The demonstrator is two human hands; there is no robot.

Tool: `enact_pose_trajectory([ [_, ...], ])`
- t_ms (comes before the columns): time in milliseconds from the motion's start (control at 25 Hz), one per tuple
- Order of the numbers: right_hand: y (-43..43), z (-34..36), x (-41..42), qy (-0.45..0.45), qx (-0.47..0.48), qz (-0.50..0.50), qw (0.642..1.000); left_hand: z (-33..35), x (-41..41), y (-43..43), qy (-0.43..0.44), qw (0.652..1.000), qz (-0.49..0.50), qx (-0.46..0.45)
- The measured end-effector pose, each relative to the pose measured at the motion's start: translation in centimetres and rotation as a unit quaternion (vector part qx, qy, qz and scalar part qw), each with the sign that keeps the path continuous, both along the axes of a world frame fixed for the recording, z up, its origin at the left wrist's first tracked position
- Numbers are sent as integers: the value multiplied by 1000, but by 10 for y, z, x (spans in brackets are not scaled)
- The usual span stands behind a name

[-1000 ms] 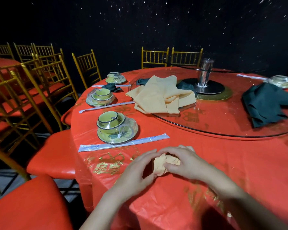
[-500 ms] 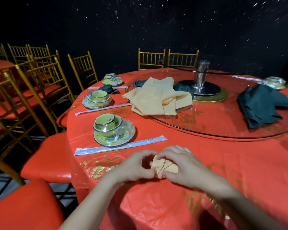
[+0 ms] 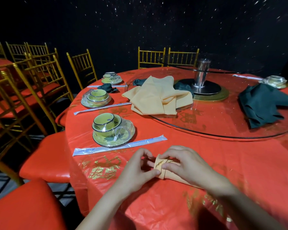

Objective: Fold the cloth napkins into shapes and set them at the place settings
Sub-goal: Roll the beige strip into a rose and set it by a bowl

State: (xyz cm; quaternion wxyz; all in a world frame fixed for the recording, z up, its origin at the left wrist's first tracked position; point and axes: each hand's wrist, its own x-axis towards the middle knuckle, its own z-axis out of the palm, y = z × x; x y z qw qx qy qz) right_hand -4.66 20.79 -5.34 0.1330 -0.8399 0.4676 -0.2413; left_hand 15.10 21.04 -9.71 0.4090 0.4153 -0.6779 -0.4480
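1. Location of work: a yellow napkin (image 3: 163, 168) lies on the red tablecloth (image 3: 239, 163) at the near edge of the round table, just this side of the nearest wrapped chopsticks (image 3: 120, 145) and the wrapped bowl set (image 3: 112, 130). It is already reduced to a compact roll or tight fold; its zigzag-cut edge shows at the left end

2. Left hand (image 3: 138, 170): fingers curled, thumb and forefinger pinched on the left end of the roll at the zigzag edge. The other fingers appear loose; whether they touch the cloth cannot be told

3. Right hand (image 3: 184, 165): laid over the top of the roll, fingers arched and pressing down, thumb at the near side. It covers most of the cloth, so the layers beneath cannot be read

4. Step in hand, as judged: tucking or tightening the loose end so the shape holds

5. Recommended practice:
   - keep the right hand bearing down so the roll does not spring open while the left works the end
   - draw the end snug and even, keeping the zigzag edge square to the roll, not skewed
   - press against the table, since the plastic-covered cloth looks slippery and the roll could slide
   - release the pinch last, and slowly, to check that the fold stays

6. Stock remaining: a loose heap of yellow napkins (image 3: 156, 95) and a dark green napkin pile (image 3: 263, 103) sit on the glass turntable (image 3: 206, 127), well apart from the hands. A dark folded napkin (image 3: 107, 87) rests by a farther setting; the nearest setting shows none yet
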Motion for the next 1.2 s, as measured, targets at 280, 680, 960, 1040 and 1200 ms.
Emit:
enact_pose_trajectory([
  [280, 2, -7, -2, -59, -50, -102, 992, 9, -15, 9, -119, 984, 62, -114],
  [680, 8, -3, -7, -126, 47, -57, 989, 19, -16, 6, -181, 956, 75, -219],
  [960, 10, 24, 10, 124, -22, -73, 989, 24, -20, 4, -225, 936, 107, -249],
  [1040, 9, 27, 15, 179, -39, -77, 980, 23, -22, 5, -227, 932, 125, -253],
  [1200, 10, 15, 21, 205, -127, -94, 966, 18, -27, 8, -211, 931, 150, -258],
])
